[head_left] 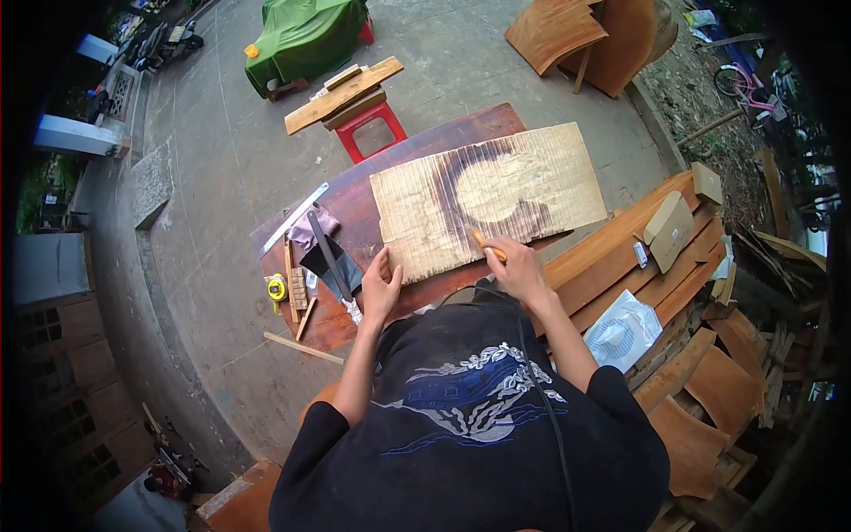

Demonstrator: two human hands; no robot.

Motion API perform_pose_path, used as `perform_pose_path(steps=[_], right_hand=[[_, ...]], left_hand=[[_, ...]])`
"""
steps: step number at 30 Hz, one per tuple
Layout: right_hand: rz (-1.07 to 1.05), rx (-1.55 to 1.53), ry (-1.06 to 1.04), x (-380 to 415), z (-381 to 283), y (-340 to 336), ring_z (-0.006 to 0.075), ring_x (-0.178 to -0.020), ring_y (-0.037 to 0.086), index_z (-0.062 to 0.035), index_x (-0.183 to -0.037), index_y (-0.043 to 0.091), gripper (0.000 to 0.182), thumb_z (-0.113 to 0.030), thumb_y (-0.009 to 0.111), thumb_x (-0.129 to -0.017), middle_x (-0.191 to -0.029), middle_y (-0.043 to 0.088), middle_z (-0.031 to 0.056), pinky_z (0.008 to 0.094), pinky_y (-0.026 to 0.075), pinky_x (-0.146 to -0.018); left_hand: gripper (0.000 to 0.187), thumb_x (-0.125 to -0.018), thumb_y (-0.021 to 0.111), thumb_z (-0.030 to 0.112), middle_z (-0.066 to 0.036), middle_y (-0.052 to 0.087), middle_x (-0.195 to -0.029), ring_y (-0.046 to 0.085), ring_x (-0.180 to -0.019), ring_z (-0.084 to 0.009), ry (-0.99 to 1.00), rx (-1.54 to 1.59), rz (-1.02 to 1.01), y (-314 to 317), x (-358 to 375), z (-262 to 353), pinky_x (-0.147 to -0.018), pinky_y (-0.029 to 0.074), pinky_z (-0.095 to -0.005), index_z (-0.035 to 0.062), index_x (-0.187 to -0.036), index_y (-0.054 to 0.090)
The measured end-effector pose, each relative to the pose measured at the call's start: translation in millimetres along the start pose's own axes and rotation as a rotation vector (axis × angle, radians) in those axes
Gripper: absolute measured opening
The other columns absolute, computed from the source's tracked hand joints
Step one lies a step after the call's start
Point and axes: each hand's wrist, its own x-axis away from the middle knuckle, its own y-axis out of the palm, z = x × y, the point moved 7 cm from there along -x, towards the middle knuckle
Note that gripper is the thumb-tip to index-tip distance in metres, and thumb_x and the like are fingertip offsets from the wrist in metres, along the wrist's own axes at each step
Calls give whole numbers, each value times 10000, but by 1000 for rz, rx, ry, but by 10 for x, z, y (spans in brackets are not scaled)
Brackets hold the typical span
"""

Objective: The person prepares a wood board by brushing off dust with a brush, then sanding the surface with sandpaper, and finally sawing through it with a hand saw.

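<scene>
A pale wooden board (412, 217) with ridged texture and a dark scorched-looking pattern around a light rounded shape lies tilted on the dark red-brown table (355, 208). My left hand (381, 288) grips its near left corner, thumb and fingers on either side of the edge. In my right hand (519, 270) is a short tool with an orange-brown handle (490, 246), closed in the fingers. Its tip points at the board's dark area, too small to make out.
Left on the table are a black strap-like tool (330, 257), a purple cloth (312, 228), a metal ruler (306, 208) and a yellow tape measure (277, 287). Stacked planks (612, 253) with a white plastic packet (623, 331) stand right. Beyond is a red stool (372, 131).
</scene>
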Motion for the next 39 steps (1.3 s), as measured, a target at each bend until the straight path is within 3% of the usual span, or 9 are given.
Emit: perform_pose_path(steps=[5, 8, 14, 20, 23, 28, 32, 35, 39], right_hand=[[395, 171, 191, 242, 1013, -894, 386, -940, 720, -69, -1177, 745, 253, -215, 600, -1031, -1078, 749, 175, 460, 566, -812], [275, 448, 307, 43, 1056, -941, 381, -919, 745, -94, -1305, 705, 338, -208, 593, -1007, -1249, 734, 183, 496, 592, -801], [-423, -2, -378, -370, -765, 757, 373, -946, 744, -122, -1162, 755, 250, -266, 644, -990, -1197, 760, 146, 461, 599, -814], [-140, -41, -198, -2082, -376, 673, 351, -896, 753, -126, -1226, 757, 311, -337, 628, -1038, -1101, 776, 122, 444, 608, -785], [-94, 167, -517, -1930, -769, 668, 360, -898, 749, -157, -1296, 734, 312, -282, 615, -1036, -1107, 769, 105, 465, 603, -752], [-788, 99, -748, -913, -994, 877, 387, -909, 739, -108, -1156, 770, 278, -297, 613, -1027, -1009, 769, 149, 498, 596, -787], [-527, 208, -182, -2057, -172, 245, 338, -814, 750, -73, -1132, 791, 290, -288, 622, -1036, -1030, 794, 130, 439, 607, -804], [46, 339, -304, -2300, 104, -159, 316, -754, 737, -87, -1169, 780, 290, -294, 621, -1044, -1014, 787, 114, 431, 610, -770], [-493, 387, -527, -1187, -415, 475, 343, -873, 742, -95, -1235, 707, 290, -261, 612, -1017, -1108, 743, 132, 480, 608, -774]], left_hand=[[556, -1013, 676, 39, -239, 668, -1404, 680, -1280, -251, -28, 48, 2, -20, -21, -44, -1087, 546, -364, -72, -1521, 478], [541, -1049, 648, 119, -232, 675, -1396, 685, -1270, -256, -14, 34, 73, -7, 12, -71, -1070, 550, -368, -46, -1535, 474], [575, -1136, 511, 359, -229, 675, -1394, 704, -1217, -259, -114, -9, 161, -121, 23, -289, -978, 568, -358, 12, -1586, 428], [587, -1147, 482, 397, -230, 674, -1395, 715, -1197, -276, -113, 57, 319, -323, 293, -374, -957, 576, -364, 32, -1602, 408], [585, -1146, 494, 374, -224, 690, -1362, 728, -1157, -259, -146, 126, 377, -384, 502, -461, -947, 579, -350, 12, -1597, 407], [568, -1145, 499, 349, -217, 702, -1330, 735, -1128, -246, -189, 150, 448, -448, 719, -458, -939, 580, -342, -12, -1579, 429], [532, -1135, 524, 314, -207, 745, -1261, 752, -1070, -236, -176, 172, 503, -431, 792, -398, -959, 564, -362, -17, -1549, 469], [528, -1131, 537, 301, -206, 746, -1261, 749, -1077, -234, -182, 169, 483, -348, 754, -315, -959, 563, -361, -17, -1547, 470], [548, -1109, 580, 288, -222, 743, -1259, 746, -1084, -247, -163, 159, 455, -189, 618, -384, -946, 572, -366, -12, -1554, 468]])
